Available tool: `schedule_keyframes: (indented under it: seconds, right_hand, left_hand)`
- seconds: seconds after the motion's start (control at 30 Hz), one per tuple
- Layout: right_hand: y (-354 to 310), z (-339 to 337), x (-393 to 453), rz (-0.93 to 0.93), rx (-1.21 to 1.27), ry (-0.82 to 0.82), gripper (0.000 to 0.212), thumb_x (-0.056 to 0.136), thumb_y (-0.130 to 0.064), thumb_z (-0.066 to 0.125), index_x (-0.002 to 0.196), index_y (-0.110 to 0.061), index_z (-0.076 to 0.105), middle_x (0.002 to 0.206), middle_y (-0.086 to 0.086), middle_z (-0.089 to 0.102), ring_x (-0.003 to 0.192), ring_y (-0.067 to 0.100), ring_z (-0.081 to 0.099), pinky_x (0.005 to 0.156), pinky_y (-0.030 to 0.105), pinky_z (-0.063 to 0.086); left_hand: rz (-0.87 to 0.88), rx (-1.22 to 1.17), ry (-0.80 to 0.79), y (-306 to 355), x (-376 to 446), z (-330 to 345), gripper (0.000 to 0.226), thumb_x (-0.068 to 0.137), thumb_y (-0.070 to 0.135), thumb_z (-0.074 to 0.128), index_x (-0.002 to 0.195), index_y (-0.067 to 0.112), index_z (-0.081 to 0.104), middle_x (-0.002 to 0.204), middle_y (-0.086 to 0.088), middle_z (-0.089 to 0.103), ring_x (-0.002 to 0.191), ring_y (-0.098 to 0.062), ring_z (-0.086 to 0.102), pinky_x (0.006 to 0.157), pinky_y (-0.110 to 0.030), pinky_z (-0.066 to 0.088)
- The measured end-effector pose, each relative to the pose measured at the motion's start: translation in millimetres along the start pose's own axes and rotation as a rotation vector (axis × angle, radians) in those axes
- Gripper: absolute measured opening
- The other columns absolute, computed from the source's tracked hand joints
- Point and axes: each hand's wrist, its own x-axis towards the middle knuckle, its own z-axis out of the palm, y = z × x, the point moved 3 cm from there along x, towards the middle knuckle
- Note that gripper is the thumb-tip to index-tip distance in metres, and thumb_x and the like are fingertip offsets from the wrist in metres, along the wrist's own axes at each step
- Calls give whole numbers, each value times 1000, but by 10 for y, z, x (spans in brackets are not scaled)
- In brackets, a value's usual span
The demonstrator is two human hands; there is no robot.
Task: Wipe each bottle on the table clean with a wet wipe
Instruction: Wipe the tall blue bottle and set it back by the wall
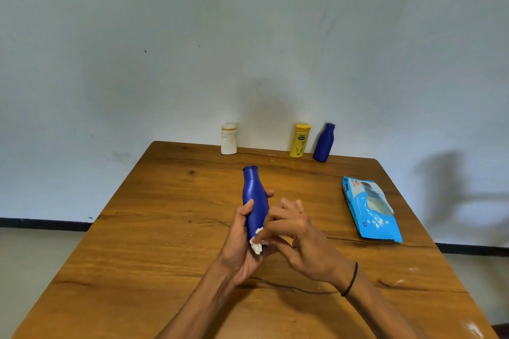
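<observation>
Your left hand grips the blue bottle above the table, fingers curled round it. Your right hand pinches the wet wipe against the bottle's base. 3 bottles stand at the table's far edge.

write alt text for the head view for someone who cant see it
A person's left hand holds a blue bottle above a wooden table while the right hand presses a white wet wipe against its lower end. A white bottle, yellow bottle and second blue bottle stand at the far edge; a blue wipes pack lies right.
</observation>
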Motion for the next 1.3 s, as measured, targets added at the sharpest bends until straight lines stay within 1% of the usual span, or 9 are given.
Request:
schedule_keyframes:
  seconds: [0.13, 0.23, 0.33, 0.5, 0.67, 0.8, 1.0, 1.1, 1.3]
  right_hand:
    - [-1, -59, 27, 16, -99, -19, 22, 92, -14, 66, 102, -32, 72, 100, -19, 56, 103, 11, 45, 88, 37, 30]
    - [49, -139, 50, 47, -155, -37, 25, 90, -8, 68, 100, -31, 72, 101, -19, 55, 103, 8, 42, 86, 35, 28]
    - [121, -207, 51, 49, -239, -79, 24, 91, -9, 68, 100, -31, 73, 114, -22, 58, 108, 8, 42, 83, 36, 28]
    - [115, -228, 16, 51, -184, 50, 23, 92, -5, 69, 102, -25, 71, 106, -38, 44, 105, 0, 42, 84, 25, 30]
    - [97, -244, -18, 159, 121, 277, 7, 99, -17, 70, 104, -22, 73, 97, -11, 62, 92, 16, 59, 74, 22, 46]
    - [-1, -183, -7, 210, 364, 291, 10, 95, -13, 74, 104, -16, 72, 111, -13, 72, 113, 11, 67, 74, 24, 54]
    - [19, -80, 46, 210, 134, 302, 11, 96, -21, 74, 107, -23, 73, 103, -16, 65, 107, 10, 62, 80, 16, 46]
    - [-21, -88, 27, 154, 125, 316, 23, 97, -16, 71, 118, -22, 76, 109, -6, 61, 107, 11, 60, 87, 15, 48]
    - [-46, -97, -65, 81, 15, 59, 66, 95, 8, 58, 151, -28, 53, 140, -7, 43, 146, 10, 37, 109, 17, 40]
  left_hand:
    - [5, -1, 46, 22, 6, 13, 54, 105, 41, 53, 151, 14, 48, 120, -21, 64, 74, -24, 70, 58, -36, 62]
    - [13, 76, 79, 49, 21, -53, 60, 100, 48, 59, 150, 15, 51, 117, -17, 66, 64, -19, 64, 44, -27, 54]
    - [24, 112, 113, 109, -11, -35, 60, 105, 51, 48, 142, 5, 56, 114, -16, 71, 59, -14, 65, 35, -20, 44]
    - [76, 188, 181, 157, -13, 26, 51, 102, 43, 47, 132, 4, 61, 125, -12, 72, 63, -15, 66, 35, -21, 41]
    - [117, 340, 213, 199, 37, -85, 49, 103, 51, 52, 129, 13, 71, 129, -18, 63, 72, -15, 63, 39, -23, 44]
    - [94, 444, 254, 188, 26, -26, 54, 102, 52, 51, 133, 10, 66, 111, -17, 72, 66, -15, 63, 39, -22, 45]
    - [65, 437, 270, 120, 22, 13, 63, 102, 59, 43, 137, 10, 60, 104, -15, 71, 68, -15, 65, 40, -25, 46]
    - [68, 456, 279, 138, 21, 20, 66, 102, 61, 41, 137, 10, 61, 106, -14, 72, 72, -16, 65, 43, -26, 47]
    - [60, 478, 323, 187, -7, 4, 62, 105, 58, 38, 136, 12, 64, 102, -12, 73, 72, -17, 64, 44, -27, 47]
